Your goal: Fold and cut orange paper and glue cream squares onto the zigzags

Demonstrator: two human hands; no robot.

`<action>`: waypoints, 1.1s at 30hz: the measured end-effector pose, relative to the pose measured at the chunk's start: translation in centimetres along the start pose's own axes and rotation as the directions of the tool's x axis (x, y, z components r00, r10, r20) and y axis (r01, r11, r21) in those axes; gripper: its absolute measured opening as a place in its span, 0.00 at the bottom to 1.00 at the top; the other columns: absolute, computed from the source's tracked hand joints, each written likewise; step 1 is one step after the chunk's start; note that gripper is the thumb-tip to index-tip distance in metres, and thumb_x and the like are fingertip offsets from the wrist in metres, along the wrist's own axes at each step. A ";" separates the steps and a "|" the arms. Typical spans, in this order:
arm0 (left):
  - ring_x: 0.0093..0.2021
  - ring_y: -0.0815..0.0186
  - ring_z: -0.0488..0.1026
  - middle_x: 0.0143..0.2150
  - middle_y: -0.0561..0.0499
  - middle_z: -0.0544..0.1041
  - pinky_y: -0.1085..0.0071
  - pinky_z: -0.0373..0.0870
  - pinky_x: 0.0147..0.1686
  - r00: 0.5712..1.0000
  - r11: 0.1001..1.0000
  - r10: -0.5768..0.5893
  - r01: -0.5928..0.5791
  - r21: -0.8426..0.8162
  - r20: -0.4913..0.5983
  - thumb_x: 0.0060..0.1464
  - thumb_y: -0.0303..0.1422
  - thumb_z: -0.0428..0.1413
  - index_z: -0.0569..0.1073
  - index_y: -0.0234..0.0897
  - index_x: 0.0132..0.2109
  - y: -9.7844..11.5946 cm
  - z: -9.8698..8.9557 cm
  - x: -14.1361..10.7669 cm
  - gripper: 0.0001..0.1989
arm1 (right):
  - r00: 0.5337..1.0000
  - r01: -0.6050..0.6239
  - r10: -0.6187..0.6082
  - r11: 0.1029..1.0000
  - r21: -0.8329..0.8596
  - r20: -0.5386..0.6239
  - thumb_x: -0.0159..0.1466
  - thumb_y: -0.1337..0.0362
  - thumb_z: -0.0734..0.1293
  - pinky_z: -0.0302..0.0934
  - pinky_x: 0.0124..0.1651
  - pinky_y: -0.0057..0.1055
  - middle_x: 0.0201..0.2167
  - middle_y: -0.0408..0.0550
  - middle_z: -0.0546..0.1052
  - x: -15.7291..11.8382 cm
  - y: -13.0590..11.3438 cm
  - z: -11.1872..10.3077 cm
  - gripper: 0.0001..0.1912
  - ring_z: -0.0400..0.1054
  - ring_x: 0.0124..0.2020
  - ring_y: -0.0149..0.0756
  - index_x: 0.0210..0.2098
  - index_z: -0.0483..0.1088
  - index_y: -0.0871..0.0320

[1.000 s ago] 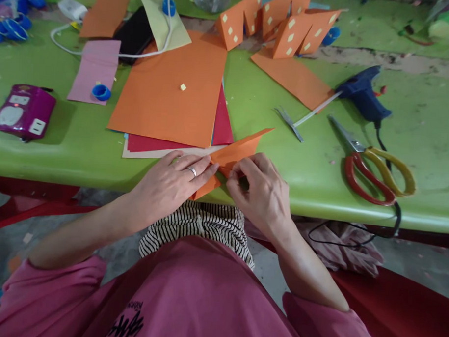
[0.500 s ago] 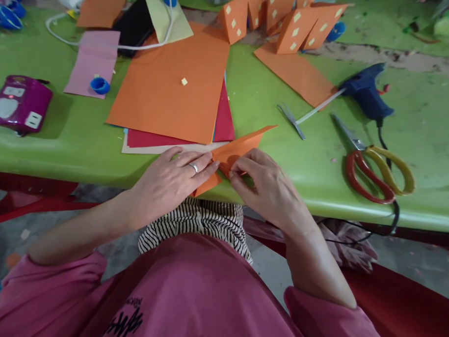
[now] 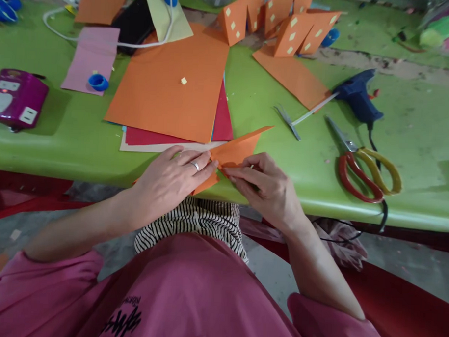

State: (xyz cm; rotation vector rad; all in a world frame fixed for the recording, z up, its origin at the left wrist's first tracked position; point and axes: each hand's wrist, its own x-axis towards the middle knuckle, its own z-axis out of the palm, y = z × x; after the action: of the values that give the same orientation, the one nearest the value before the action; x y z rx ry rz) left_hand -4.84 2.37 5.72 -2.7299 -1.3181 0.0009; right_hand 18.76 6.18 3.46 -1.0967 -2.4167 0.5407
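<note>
A folded piece of orange paper (image 3: 240, 148) lies at the table's near edge, one flap sticking up toward the right. My left hand (image 3: 172, 174), with a ring on one finger, rests over its left part. The fingers are close together and hold the paper down, hiding much of it. Thumb and fingertips of my right hand (image 3: 270, 185) are pinched at the fold just right of my left fingertips. Whether anything small is in that pinch is hidden. Beyond my hands lies a stack topped by a large orange sheet (image 3: 168, 88), with a small pale square (image 3: 184, 81) on it.
Scissors (image 3: 363, 158), a blue glue gun (image 3: 359, 94) and tweezers (image 3: 288, 123) lie to the right. Folded orange pieces with pale squares (image 3: 290, 33) stand at the back. On the left are a purple power socket (image 3: 18, 100), pink paper (image 3: 92, 55) and a blue cap (image 3: 98, 82).
My right hand's fingers have shifted slightly left along the fold and stretched flatter. My left hand stays on the paper. The view has shifted slightly.
</note>
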 end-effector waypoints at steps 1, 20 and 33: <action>0.57 0.57 0.75 0.62 0.42 0.76 0.58 0.74 0.55 1.000 1.000 0.000 0.000 0.005 0.002 0.67 0.21 0.43 0.72 0.34 0.63 0.0 0.0 0.0 0.23 | 1.000 0.012 -0.012 0.998 -0.056 0.009 0.72 0.62 0.62 0.64 0.35 0.31 0.41 0.50 0.73 -0.2 -0.1 0.0 0.14 0.68 0.35 0.32 0.49 0.79 0.52; 0.61 0.56 0.73 0.65 0.42 0.74 0.57 0.72 0.58 1.000 1.000 0.008 -0.008 0.027 -0.001 0.66 0.21 0.46 0.70 0.32 0.64 0.4 -0.2 -0.4 0.22 | 0.992 -0.096 0.081 0.984 -0.150 -0.098 0.69 0.68 0.61 0.68 0.41 0.34 0.41 0.51 0.77 -2.4 -2.7 1.4 0.16 0.72 0.39 0.37 0.54 0.75 0.56; 0.59 0.54 0.75 0.63 0.40 0.75 0.54 0.75 0.56 0.999 0.999 0.019 -0.017 0.043 -0.046 0.66 0.21 0.46 0.70 0.28 0.63 0.5 0.1 -0.5 0.22 | 0.943 -0.332 0.331 0.930 -0.158 -0.035 0.70 0.53 0.63 0.52 0.29 0.30 0.34 0.49 0.76 0.8 -3.3 0.4 0.15 0.67 0.29 0.34 0.35 0.71 0.57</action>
State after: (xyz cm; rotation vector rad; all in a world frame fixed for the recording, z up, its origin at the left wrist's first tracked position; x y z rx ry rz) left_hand -4.80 1.69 5.59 -2.6890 -1.2670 -0.0325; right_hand 16.06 4.65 4.98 -1.5915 -2.3112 0.4469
